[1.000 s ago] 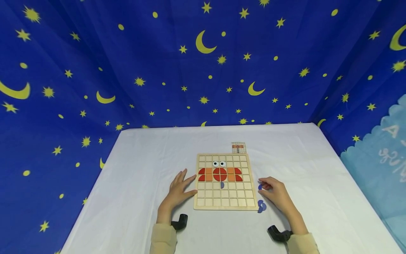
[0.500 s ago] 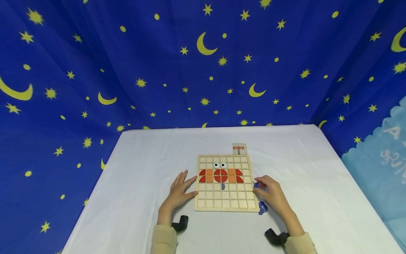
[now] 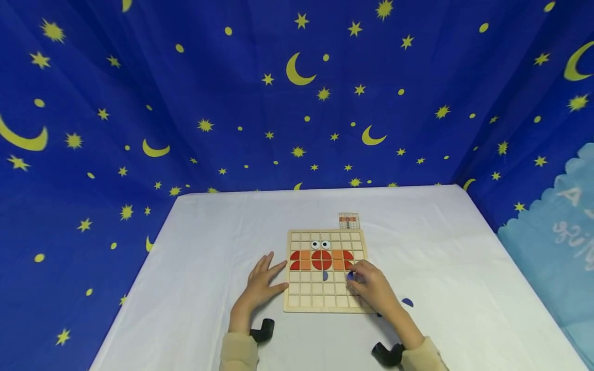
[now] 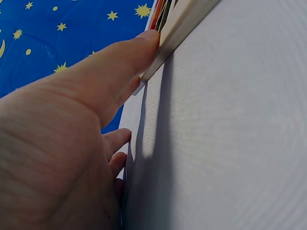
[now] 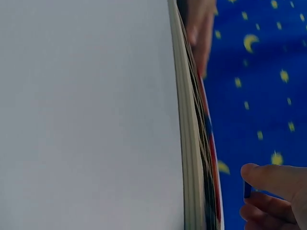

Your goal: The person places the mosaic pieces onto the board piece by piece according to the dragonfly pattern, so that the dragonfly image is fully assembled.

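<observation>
A wooden grid board (image 3: 295,299) lies on the white-covered table. Red quarter-round tiles (image 3: 322,260), orange square tiles (image 3: 305,260) and two eye tiles (image 3: 320,245) sit in its upper cells, with one blue half-round tile (image 3: 325,275) below the red disc. My left hand (image 3: 260,282) rests at the board's left edge, fingers spread and the thumb (image 4: 144,45) touching its side. Over the board's right part, my right hand (image 3: 375,288) pinches another blue tile (image 3: 350,276) between thumb and fingers; the right wrist view catches this tile (image 5: 247,189) edge-on.
A small pattern card (image 3: 349,220) lies against the board's far edge. Right of the right forearm is a loose blue tile (image 3: 407,302); another dark bit shows under that arm. A starry blue curtain (image 3: 250,93) surrounds the table's far side.
My right hand has moved left from beside the board to over its right columns, carrying the blue tile. A loose blue tile now shows farther right. The left hand stays put.
</observation>
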### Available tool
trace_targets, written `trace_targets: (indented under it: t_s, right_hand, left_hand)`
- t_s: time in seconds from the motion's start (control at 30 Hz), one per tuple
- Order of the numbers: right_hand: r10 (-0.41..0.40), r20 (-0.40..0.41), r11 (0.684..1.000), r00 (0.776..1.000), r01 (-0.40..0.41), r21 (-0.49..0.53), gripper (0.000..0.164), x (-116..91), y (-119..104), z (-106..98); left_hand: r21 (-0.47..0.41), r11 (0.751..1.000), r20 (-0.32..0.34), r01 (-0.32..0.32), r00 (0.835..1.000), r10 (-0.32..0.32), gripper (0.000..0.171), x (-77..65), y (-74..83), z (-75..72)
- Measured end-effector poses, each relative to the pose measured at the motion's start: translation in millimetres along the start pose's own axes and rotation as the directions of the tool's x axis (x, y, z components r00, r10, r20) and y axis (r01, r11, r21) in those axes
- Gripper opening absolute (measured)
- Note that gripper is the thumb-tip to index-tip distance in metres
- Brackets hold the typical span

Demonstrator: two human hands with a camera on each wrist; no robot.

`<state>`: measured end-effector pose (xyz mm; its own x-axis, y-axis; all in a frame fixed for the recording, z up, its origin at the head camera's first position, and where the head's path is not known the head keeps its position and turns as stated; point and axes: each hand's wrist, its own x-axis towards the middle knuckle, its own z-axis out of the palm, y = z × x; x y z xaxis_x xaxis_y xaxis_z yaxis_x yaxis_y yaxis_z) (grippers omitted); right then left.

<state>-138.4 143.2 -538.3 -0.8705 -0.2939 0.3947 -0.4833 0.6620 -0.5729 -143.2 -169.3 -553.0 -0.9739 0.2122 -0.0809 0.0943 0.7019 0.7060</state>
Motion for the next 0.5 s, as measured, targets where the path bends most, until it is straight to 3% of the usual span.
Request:
trace_targets:
  t_s: [0.17, 0.4, 0.5]
  right_hand:
    - [-0.046, 0.084, 0.998, 0.995, 0.049, -0.03, 0.025, 13.7, -18.5, 21.0]
    - [-0.112, 0.051, 0.992, 0.992, 0.115, -0.061, 0.027, 31.5, -23.5, 43.4]
    - [-0.125, 0.076, 0.99, 0.989, 0.13, -0.058, 0.026, 33.6, -25.0, 49.3]
  left_hand:
    - [-0.005, 1.0, 0.003, -0.002, 1.0, 0.002, 0.059, -0.8, -0.9, 0.3]
    - [-0.005, 1.0, 0.002, 0.003, 1.0, -0.002, 0.06, 0.7, -1.0, -0.4]
    - [-0.006, 1.0, 0.002, 0.002, 1.0, -0.002, 0.06, 1.0, -0.7, -1.1]
